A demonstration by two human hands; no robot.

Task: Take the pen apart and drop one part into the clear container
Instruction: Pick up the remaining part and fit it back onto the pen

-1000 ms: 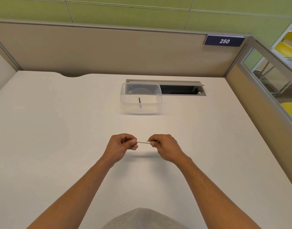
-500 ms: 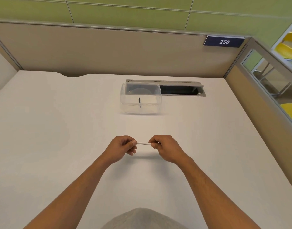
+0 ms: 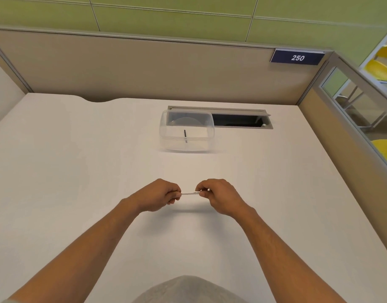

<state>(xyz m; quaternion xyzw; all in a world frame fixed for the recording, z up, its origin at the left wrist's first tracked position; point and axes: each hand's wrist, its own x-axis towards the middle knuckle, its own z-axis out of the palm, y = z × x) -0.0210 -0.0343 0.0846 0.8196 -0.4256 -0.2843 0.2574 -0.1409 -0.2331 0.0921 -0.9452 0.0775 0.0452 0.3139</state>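
Observation:
A thin white pen (image 3: 190, 192) lies level between my two hands, just above the white desk. My left hand (image 3: 157, 194) pinches its left end and my right hand (image 3: 218, 194) pinches its right end, so only the short middle stretch shows. Further back stands the clear container (image 3: 166, 136), open at the top, with a small dark pen part (image 3: 185, 136) inside it.
The white desk (image 3: 78, 171) is walled by beige partitions at the back and right. An open cable slot (image 3: 238, 121) is set into the desk right behind the container. A glass panel and yellow chairs (image 3: 378, 68) show past the right partition.
Both hands have sunk slightly toward me with the pen. The grip on both ends is the same.

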